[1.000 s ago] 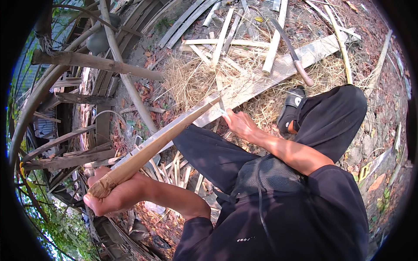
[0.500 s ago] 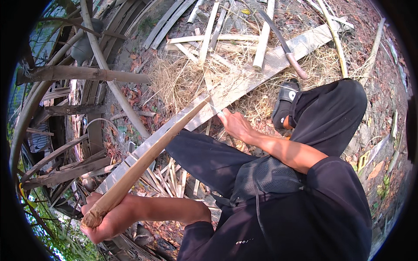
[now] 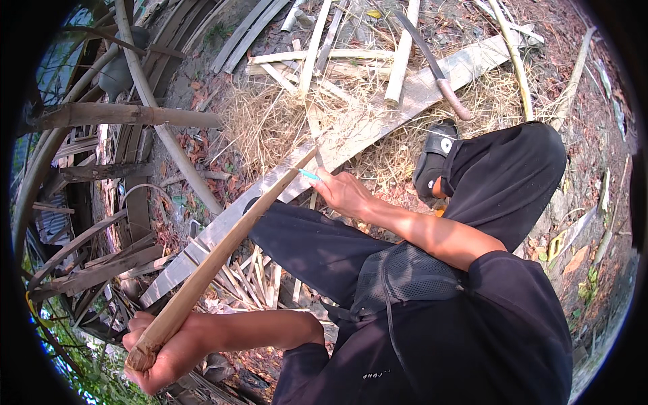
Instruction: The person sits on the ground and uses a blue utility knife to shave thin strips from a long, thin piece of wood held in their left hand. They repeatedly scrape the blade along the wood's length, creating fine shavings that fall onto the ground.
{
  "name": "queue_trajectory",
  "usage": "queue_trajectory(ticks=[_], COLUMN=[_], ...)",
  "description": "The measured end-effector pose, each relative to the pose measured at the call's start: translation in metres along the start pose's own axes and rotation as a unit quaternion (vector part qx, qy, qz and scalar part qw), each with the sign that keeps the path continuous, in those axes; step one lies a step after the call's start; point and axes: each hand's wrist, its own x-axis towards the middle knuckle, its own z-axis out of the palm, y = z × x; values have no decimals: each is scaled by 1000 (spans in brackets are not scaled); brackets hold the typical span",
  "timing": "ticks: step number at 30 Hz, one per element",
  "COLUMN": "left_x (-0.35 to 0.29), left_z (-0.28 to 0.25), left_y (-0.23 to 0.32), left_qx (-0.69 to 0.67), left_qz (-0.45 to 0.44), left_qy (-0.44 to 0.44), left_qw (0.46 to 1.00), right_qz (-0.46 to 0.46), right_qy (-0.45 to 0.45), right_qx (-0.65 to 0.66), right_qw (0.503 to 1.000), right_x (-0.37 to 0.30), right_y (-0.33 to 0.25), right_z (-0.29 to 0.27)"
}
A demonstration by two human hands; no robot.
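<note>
Head camera, looking down. Landmark: the long grey plank (image 3: 476,64) running slantwise across the ground. Writing: short pale lettering on the black shirt (image 3: 439,344), small and broken by the cloth; a pale round emblem on the black sandal (image 3: 432,162), just off the plank's near edge.

Split-bamboo length (image 3: 236,236) slants above the plank's left half, thick end towards the wearer, tapered end over the plank's middle. Left hand (image 3: 179,352), on the near side of the plank's left end, has its fingers closed round the thick end; some fingertips hidden. Right hand (image 3: 344,194), at the plank's near edge, fingers curled, pinching a turquoise piece (image 3: 310,175); the rest of that piece is covered by the hand. Contact with the bamboo: cannot tell.

Counts: one plank, one length in hand, one machete (image 3: 451,101) lying across the plank's right half, two grey slats (image 3: 257,35) beyond the plank, cut off by the view's edge. Thin strips (image 3: 253,278) on the near side overlap, no sure count. Straw-like shavings (image 3: 260,128) lie on both sides.
</note>
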Motion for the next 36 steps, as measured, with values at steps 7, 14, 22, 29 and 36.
queue_trajectory(ticks=[7, 14, 22, 29, 36], left_x=[-6, -4, -9, -5, -6], left_z=[0, -2, 3, 2, 10], left_y=[4, 4, 13, 8, 7], left_qx=[-37, -26, -28, -100, -43], left_qz=[-21, -22, 29, 5, 8], left_qy=[-26, -72, -74, -92, -64], left_qw=[999, 997, 996, 991, 997], right_qz=[16, -52, 15, 28, 50], right_qy=[60, 127, 25, 45, 89], right_qx=[-27, -154, -221, -207, -136], right_qw=[998, 979, 975, 977, 985], right_x=[19, 31, 33, 43, 44], right_y=[44, 81, 78, 81, 91], right_z=[5, 20, 8, 3, 21])
